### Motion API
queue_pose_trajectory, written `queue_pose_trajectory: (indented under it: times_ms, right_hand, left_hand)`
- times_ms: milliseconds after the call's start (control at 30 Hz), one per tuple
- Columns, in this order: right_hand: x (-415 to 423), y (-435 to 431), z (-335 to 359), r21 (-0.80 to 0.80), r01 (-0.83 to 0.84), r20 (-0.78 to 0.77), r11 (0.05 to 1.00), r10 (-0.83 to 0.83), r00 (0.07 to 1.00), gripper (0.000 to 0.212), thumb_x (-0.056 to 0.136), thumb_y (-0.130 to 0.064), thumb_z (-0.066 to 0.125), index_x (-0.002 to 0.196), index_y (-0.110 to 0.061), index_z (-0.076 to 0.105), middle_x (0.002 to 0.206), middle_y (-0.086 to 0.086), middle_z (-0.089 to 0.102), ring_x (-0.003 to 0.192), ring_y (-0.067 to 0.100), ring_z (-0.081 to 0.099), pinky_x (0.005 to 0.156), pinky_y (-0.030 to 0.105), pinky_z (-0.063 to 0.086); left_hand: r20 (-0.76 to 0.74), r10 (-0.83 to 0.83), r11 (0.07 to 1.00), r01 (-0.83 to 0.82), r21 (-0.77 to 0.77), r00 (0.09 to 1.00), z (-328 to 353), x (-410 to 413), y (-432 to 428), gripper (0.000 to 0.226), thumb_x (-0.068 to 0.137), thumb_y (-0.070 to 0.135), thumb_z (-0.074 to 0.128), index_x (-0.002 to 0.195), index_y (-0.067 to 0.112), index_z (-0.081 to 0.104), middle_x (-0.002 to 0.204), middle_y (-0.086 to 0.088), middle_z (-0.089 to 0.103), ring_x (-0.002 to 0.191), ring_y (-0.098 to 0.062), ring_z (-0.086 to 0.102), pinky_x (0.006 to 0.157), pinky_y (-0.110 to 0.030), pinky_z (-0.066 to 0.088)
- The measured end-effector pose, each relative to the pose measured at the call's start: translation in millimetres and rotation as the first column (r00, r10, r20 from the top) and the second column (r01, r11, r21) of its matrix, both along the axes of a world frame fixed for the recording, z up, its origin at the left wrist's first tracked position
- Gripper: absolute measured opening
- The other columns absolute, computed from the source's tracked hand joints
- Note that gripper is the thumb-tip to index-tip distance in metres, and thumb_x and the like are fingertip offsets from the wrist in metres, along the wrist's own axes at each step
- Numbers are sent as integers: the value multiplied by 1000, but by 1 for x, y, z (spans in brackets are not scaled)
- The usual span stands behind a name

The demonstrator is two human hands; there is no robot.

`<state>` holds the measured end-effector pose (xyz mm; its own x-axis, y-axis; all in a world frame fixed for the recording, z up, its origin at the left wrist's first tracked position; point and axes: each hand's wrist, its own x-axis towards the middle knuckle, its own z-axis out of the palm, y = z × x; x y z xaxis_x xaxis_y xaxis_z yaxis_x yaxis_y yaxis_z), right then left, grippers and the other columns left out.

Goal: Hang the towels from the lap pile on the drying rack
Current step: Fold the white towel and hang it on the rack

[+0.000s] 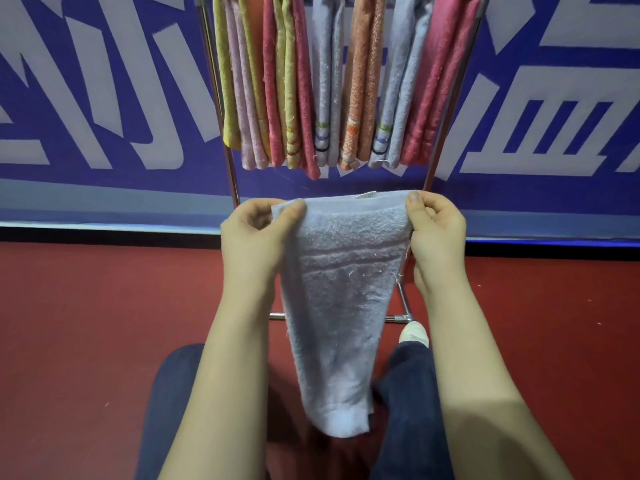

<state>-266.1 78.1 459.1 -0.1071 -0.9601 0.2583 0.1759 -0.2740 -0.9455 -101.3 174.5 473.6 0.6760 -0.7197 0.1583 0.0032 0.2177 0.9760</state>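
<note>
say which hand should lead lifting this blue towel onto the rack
Right, narrowly. The right hand pinches the light blue towel at its top hem and sits slightly higher; the left hand holds its corner lower. Both grips are needed; the top rail of the drying rack is out of view.

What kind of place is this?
Probably an indoor hall or studio, not a home: a red floor, a blue banner with big white shapes, and a rack full of towels.

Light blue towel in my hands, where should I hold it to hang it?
By its top hem, one corner pinched from each side, as the left hand and right hand do. The light blue towel hangs long and limp, so corner grips keep the edge spread for the drying rack.
</note>
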Motion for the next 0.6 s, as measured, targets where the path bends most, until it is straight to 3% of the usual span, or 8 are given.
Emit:
queue_pose_trajectory:
  times_ms: [100, 300, 433, 600]
  right_hand:
    - [-2, -4, 10, -27, 69, 22, 997, -69, 997, 12, 97, -14, 55, 88, -20, 61, 75, -2, 62, 74, 10, 55, 72, 22, 48]
    - [-7, -17, 19, -77, 156, 36, 985, -154, 987, 10, 97, -17, 54, 91, -15, 62, 73, 0, 61, 72, 16, 52, 67, 28, 46]
    - [-9, -18, 16, -110, 118, 5, 987, -118, 993, 12, 94, -23, 58, 83, -22, 63, 72, 5, 58, 71, 19, 49, 67, 32, 44]
    - [-7, -14, 14, -95, 4, -97, 996, -13, 995, 10, 92, -14, 63, 83, -18, 65, 55, -12, 57, 65, 11, 48, 63, 24, 41]
  left_hand:
    - [65, -152, 988, 150, 39, 986, 5, 1, 4, 10, 76, 15, 80, 79, 12, 70, 70, 0, 71, 65, -9, 63, 61, -21, 50]
    - [11, -371, 926, 369, 85, 929, 1, 3, 6, 8, 80, 5, 72, 84, 12, 71, 74, -3, 73, 72, -16, 63, 75, -29, 49]
    - [-48, -180, 984, 180, -14, 983, 4, 3, -2, 5, 81, 7, 73, 81, 11, 70, 69, 4, 72, 66, -8, 65, 64, -21, 51]
    - [-80, 4, 990, -15, -137, 997, 13, 7, -5, 8, 82, 12, 74, 80, 19, 71, 74, 9, 71, 71, -4, 64, 66, -20, 49]
